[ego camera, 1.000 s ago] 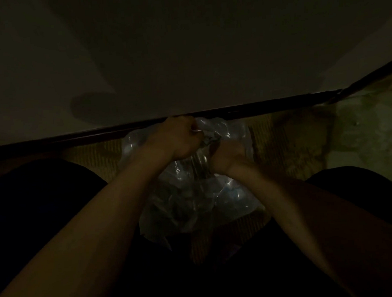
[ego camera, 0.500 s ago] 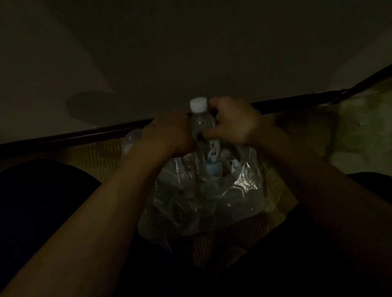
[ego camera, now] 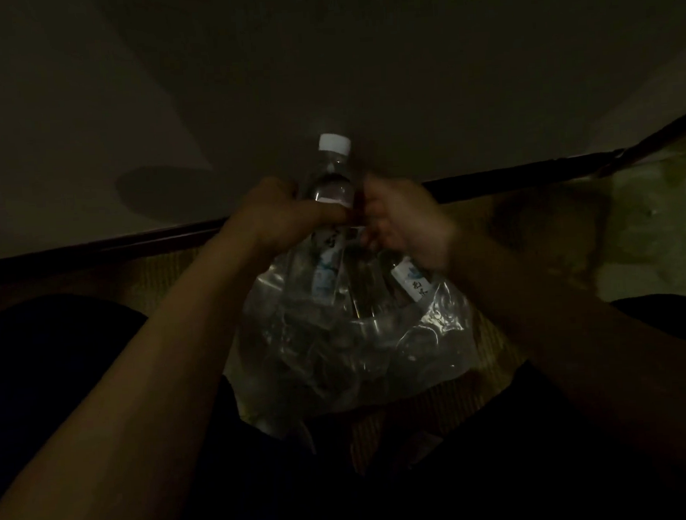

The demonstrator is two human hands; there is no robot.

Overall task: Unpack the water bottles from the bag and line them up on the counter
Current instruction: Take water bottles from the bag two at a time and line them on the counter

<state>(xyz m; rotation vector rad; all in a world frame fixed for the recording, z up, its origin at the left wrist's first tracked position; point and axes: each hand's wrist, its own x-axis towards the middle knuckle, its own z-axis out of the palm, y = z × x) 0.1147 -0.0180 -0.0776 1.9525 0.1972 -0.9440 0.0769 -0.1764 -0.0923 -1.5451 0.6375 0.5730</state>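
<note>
1. The room is very dim, and the person is seen from above, both bare forearms reaching forward over dark-clothed legs.
2. A clear plastic bag (ego camera: 350, 347) sits on a woven mat (ego camera: 496, 355) between the knees, crumpled and catching small glints of light.
3. A water bottle (ego camera: 331, 188) stands upright out of the mouth of the bag, its white cap (ego camera: 334, 143) well above both hands and its lower part down inside the plastic.
4. The left hand (ego camera: 286, 219) is at the left side of the bottle, just below its shoulder, with fingers curled round it.
5. The right hand (ego camera: 405, 224) is at the right side, fingers bent inward. It seems to be bunching the rim of the bag beside the bottle, though in this light I cannot tell for certain whether it grips plastic or the bottle itself.
6. A second bottle (ego camera: 413, 283) lies tilted inside the bag just below the right hand, with a pale label bearing blue and dark marks facing up.
7. More clear, rounded shapes show through the lower part of the bag, too murky to count.
8. Beyond the hands a dark strip (ego camera: 103, 246) runs across the base of a plain wall (ego camera: 321, 60), which fills the upper half of the view.
9. At far right the mat gives way to a paler, mottled floor (ego camera: 653, 232).
</note>
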